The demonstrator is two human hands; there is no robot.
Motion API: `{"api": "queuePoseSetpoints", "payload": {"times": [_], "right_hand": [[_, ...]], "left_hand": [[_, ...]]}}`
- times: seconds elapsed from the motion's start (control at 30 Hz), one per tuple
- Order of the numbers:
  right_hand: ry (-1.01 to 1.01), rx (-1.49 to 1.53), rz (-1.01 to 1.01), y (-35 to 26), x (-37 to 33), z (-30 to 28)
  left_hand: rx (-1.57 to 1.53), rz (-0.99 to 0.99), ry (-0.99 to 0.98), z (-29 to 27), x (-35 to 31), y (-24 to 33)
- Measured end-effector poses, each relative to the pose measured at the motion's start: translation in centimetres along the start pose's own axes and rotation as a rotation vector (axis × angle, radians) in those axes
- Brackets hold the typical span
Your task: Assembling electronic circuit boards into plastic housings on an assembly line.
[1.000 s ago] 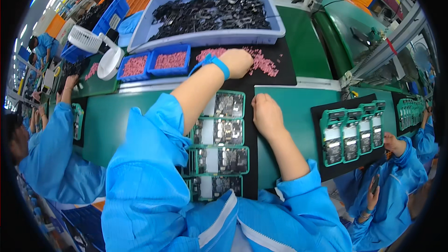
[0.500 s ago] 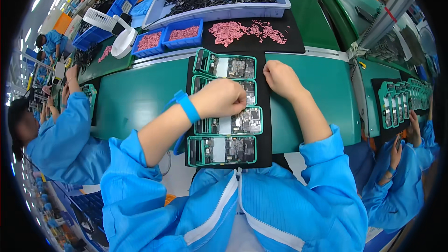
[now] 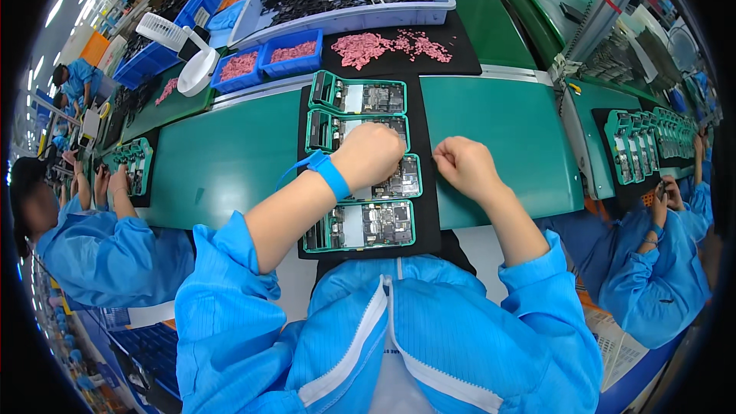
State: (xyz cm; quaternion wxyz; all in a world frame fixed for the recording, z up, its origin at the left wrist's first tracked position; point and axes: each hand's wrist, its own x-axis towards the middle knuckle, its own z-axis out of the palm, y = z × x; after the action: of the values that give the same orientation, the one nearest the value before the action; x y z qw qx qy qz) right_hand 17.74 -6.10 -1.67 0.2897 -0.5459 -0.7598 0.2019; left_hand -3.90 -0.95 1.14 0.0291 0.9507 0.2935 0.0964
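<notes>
Several green fixtures, each holding an opened phone with its circuit board, lie in a column on a black mat [image 3: 431,215] in front of me. My left hand [image 3: 372,155], a blue strap [image 3: 328,175] round its wrist, is over the second fixture [image 3: 327,129] and the third fixture [image 3: 414,176]. Its fingers are bent and closed at the boards, and whatever they pinch is hidden. The nearest fixture [image 3: 372,226] and the farthest fixture [image 3: 383,97] show uncovered. My right hand [image 3: 466,167] hovers just right of the mat, fingers curled together; I cannot make out anything in them.
Beyond the fixtures are loose pink pieces [image 3: 364,50], two blue bins [image 3: 291,54] of pink pieces, and a large tub [image 3: 345,19] of black parts. A white fan [image 3: 198,69] stands at the far left. Co-workers in blue sleeves [image 3: 107,238] sit on both sides.
My right hand has moved nearer to me and slightly left relative to the mat. My left hand has stayed over the middle fixtures, its fingers shifting slightly. The whole view has shifted a little.
</notes>
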Motion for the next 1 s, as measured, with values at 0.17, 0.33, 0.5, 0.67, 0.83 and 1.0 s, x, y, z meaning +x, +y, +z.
{"api": "queuePoseSetpoints", "payload": {"times": [0.17, 0.33, 0.5, 0.67, 0.83, 1.0], "right_hand": [[0.077, 0.065, -0.127, -1.5, -1.7, 0.4], [0.042, 0.036, -0.175, -3.0, -2.3, 0.9], [0.011, 0.035, -0.217, -3.6, -2.8, 2.1], [-0.016, 0.066, -0.211, -4.2, -2.8, 3.2], [0.01, 0.043, -0.237, -4.0, -2.7, 4.1], [0.012, 0.074, -0.216, -4.5, -2.6, 3.8]], "left_hand": [[0.167, 0.019, -0.052, 0.2, -0.3, 1.2], [0.204, 0.154, -0.059, -0.3, -0.7, 0.5], [0.209, 0.268, 0.024, -0.3, -1.6, -0.3], [0.216, 0.29, 0.104, -0.1, -2.3, -0.5], [0.312, 0.364, 0.011, 0.2, -2.0, 0.5], [0.155, 0.314, -0.089, -0.8, -2.8, -1.3]]}}
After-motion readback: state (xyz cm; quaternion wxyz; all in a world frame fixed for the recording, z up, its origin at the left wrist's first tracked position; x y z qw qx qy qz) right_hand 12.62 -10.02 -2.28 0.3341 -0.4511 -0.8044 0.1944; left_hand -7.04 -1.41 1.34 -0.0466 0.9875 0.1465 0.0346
